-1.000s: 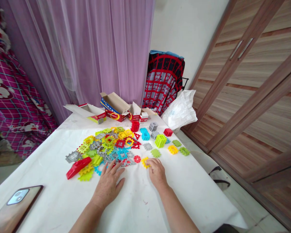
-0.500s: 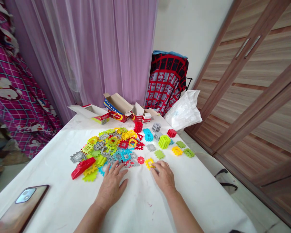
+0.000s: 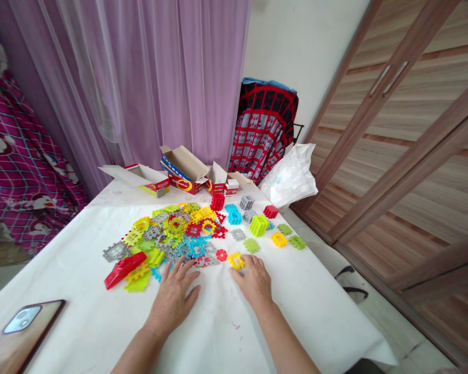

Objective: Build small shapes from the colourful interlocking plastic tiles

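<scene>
My right hand (image 3: 253, 278) has its thumb and fingers around the near right side of a yellow square toothed building piece (image 3: 236, 261) with an opening in its middle. My left hand (image 3: 175, 293) is open, fingers spread, at the near edge of a heap of interlocking plastic pieces (image 3: 175, 228) in yellow, green, grey, blue and red. Between the hands, just beyond them, lie a small red disc (image 3: 221, 255) and flat grey pieces (image 3: 208, 261). A green flat piece (image 3: 251, 245) rests beyond my right hand.
Stacked blocks, including a green one (image 3: 259, 225), stand at the right back. Open cardboard boxes (image 3: 185, 169) line the far edge, with a white plastic bag (image 3: 290, 176) beside them. At the left lie a long red piece (image 3: 125, 270) and a phone (image 3: 23, 335).
My right hand has shifted slightly left, its thumb and fingers closing further around the yellow piece. The left hand stays open by the heap. The whole view has shifted slightly.
</scene>
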The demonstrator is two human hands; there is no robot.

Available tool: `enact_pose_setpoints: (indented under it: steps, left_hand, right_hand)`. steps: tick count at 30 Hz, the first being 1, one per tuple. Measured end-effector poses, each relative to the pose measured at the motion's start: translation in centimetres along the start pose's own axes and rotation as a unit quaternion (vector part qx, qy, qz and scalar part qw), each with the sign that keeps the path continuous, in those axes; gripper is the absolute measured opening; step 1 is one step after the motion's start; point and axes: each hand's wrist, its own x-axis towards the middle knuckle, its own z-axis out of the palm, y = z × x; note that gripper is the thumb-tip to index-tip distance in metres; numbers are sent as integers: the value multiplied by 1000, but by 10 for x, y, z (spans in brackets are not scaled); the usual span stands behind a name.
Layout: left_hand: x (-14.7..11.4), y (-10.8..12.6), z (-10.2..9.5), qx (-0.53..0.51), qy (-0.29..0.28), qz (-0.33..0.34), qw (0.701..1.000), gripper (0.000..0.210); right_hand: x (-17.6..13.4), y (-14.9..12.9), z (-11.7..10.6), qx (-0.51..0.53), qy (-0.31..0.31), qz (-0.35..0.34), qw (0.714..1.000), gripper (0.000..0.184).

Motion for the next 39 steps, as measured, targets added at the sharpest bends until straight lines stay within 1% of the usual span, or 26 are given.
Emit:
enact_pose_setpoints:
  steps: [4,8,14,17,19,21,24,26,28,30,34,39]
  left_hand:
    - [0,-1,1,2,-5,0,1000,26]
    - [0,-1,1,4,-9,-2,1000,27]
    - [0,-1,0,5,-8,-1,1000,26]
    - [0,-3,2,6,-1,2,1000,26]
    - [0,-5,4,4,7,5,1000,26]
    - [-1,-6,5,1,14,9,1000,27]
    - [0,-8,5,4,15,15,1000,28]
    - [1,-8,3,10,15,20,1000,28]
    - [1,-9,2,17,19,25,999,28]
    - [1,-9,2,22,22,28,999,28]
    - [0,-12,5,26,21,23,999,29]
    - [-2,-16,8,23,27,14,999,31]
  right_hand:
    - [0,-1,-1,3,4,15,1000,32]
    - [-1,4,1,29,10,32,999,39]
    - [-5,8,11,98,22,64,993,51]
    - [-6,15,11,152,51,73,984,51]
    - [-2,28,6,186,82,78,976,51]
    - [8,50,-1,205,122,102,966,55]
    - [28,89,-15,196,204,184,941,61]
    - [42,113,-21,173,234,222,931,63]
    - [52,130,-23,159,239,237,928,62]
    - [58,139,-21,151,235,232,932,61]
    - [66,145,-14,136,229,210,941,61]
    - [71,150,-12,122,201,222,946,63]
